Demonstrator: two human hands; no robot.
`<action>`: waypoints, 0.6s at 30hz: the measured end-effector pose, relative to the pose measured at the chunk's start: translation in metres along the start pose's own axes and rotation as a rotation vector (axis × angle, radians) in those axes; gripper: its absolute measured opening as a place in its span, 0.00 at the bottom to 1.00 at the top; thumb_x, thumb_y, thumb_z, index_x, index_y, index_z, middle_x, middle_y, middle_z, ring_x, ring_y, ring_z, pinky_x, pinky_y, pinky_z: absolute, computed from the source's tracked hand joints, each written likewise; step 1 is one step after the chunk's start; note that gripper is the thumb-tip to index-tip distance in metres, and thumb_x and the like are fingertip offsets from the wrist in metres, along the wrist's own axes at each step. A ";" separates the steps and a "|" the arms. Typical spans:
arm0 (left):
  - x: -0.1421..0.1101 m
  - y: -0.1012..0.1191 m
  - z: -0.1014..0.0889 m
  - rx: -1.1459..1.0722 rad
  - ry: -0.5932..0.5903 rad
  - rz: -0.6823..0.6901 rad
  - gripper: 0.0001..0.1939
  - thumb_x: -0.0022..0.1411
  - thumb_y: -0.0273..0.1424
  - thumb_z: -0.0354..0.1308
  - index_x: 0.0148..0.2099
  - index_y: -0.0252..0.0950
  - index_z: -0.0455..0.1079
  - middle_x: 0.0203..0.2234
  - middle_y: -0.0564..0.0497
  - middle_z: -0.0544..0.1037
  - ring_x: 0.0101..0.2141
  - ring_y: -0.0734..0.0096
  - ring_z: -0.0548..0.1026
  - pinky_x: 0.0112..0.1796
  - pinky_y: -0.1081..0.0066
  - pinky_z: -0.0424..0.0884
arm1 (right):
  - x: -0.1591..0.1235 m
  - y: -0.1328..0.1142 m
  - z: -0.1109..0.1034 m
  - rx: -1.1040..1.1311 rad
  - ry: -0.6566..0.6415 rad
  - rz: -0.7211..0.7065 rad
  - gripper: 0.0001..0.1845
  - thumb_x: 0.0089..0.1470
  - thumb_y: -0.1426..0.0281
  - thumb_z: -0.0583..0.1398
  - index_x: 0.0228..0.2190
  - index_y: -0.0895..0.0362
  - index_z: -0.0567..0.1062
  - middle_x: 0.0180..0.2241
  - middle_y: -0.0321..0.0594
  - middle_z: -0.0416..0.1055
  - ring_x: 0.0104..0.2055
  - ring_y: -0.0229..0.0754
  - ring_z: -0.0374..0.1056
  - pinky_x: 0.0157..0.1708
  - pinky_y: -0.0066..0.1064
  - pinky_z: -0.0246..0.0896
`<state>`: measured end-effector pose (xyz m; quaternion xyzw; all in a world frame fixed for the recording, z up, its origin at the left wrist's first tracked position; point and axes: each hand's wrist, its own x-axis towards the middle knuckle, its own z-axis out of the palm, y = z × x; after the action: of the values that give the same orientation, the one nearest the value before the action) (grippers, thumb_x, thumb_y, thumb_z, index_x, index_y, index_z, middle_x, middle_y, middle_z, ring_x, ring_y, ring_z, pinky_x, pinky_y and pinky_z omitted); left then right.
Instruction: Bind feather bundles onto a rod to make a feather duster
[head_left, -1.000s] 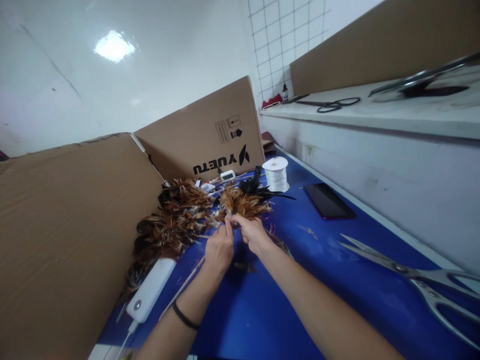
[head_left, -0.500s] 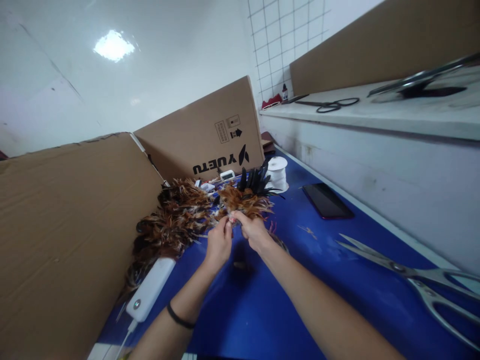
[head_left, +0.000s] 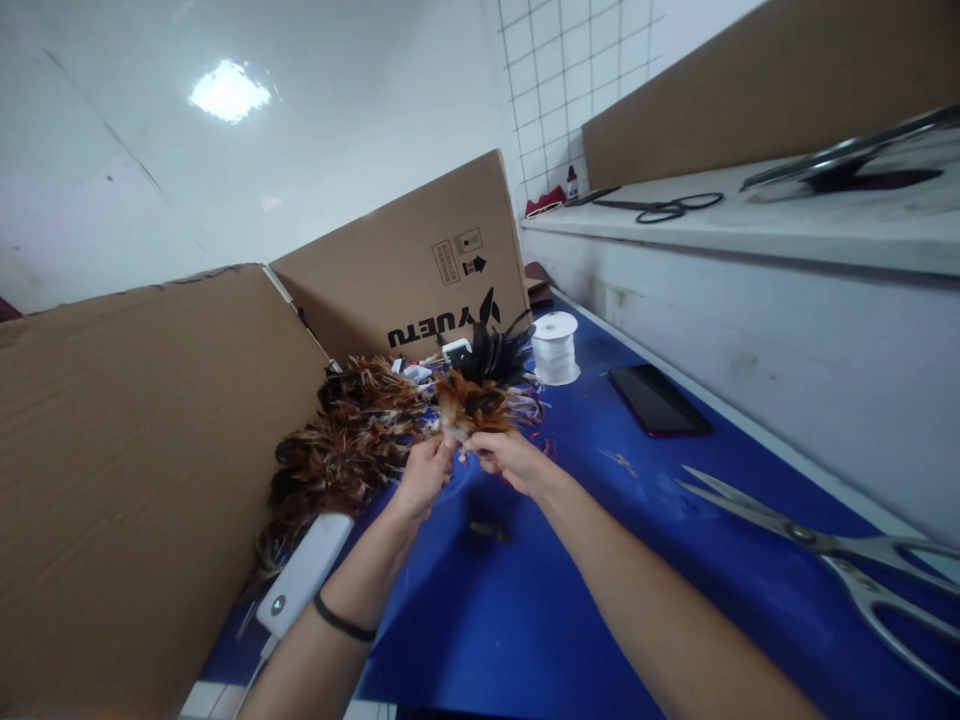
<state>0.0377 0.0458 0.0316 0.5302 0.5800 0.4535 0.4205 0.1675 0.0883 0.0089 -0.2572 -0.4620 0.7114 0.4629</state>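
Gripping the pale base of a feather bunch above the blue tabletop, the left hand apparently steadies it while the right hand, closed there on something indistinct, seemingly works the base, calling next for even fingertip tension

Bright wall glare; soft shadows

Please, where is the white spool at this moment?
In the head view, the white spool stands upright on the blue table, right of centre, between the black feathers and the dark-screened device.
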 end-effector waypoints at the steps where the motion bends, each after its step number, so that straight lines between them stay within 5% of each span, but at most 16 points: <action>1: 0.000 0.000 0.000 -0.006 0.009 0.000 0.26 0.46 0.53 0.56 0.27 0.33 0.59 0.13 0.63 0.52 0.13 0.88 0.47 0.14 0.81 0.43 | 0.001 0.001 -0.002 0.003 -0.020 0.011 0.08 0.33 0.73 0.59 0.14 0.58 0.62 0.12 0.26 0.54 0.13 0.26 0.43 0.12 0.24 0.32; 7: 0.000 -0.001 -0.007 0.030 0.072 0.007 0.24 0.49 0.51 0.56 0.29 0.32 0.63 0.13 0.62 0.54 0.14 0.86 0.51 0.15 0.81 0.48 | 0.001 0.003 0.000 -0.018 -0.020 -0.013 0.07 0.33 0.74 0.61 0.19 0.59 0.66 0.14 0.27 0.58 0.14 0.27 0.47 0.12 0.23 0.33; 12: 0.004 -0.010 -0.007 0.408 0.178 0.136 0.20 0.58 0.45 0.48 0.28 0.33 0.67 0.14 0.56 0.63 0.17 0.79 0.61 0.20 0.78 0.57 | -0.004 0.001 0.009 -0.018 0.069 -0.036 0.11 0.33 0.72 0.63 0.24 0.60 0.69 0.16 0.28 0.62 0.14 0.26 0.46 0.11 0.22 0.34; 18: 0.000 -0.015 0.004 0.749 0.279 0.321 0.15 0.63 0.34 0.43 0.40 0.35 0.70 0.28 0.47 0.76 0.27 0.69 0.72 0.31 0.73 0.62 | 0.002 0.012 0.015 -0.026 0.248 -0.151 0.15 0.31 0.68 0.66 0.25 0.62 0.74 0.21 0.37 0.70 0.19 0.32 0.59 0.18 0.24 0.53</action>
<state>0.0377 0.0455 0.0157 0.6635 0.6659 0.3386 0.0406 0.1492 0.0820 0.0049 -0.3135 -0.4285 0.6313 0.5654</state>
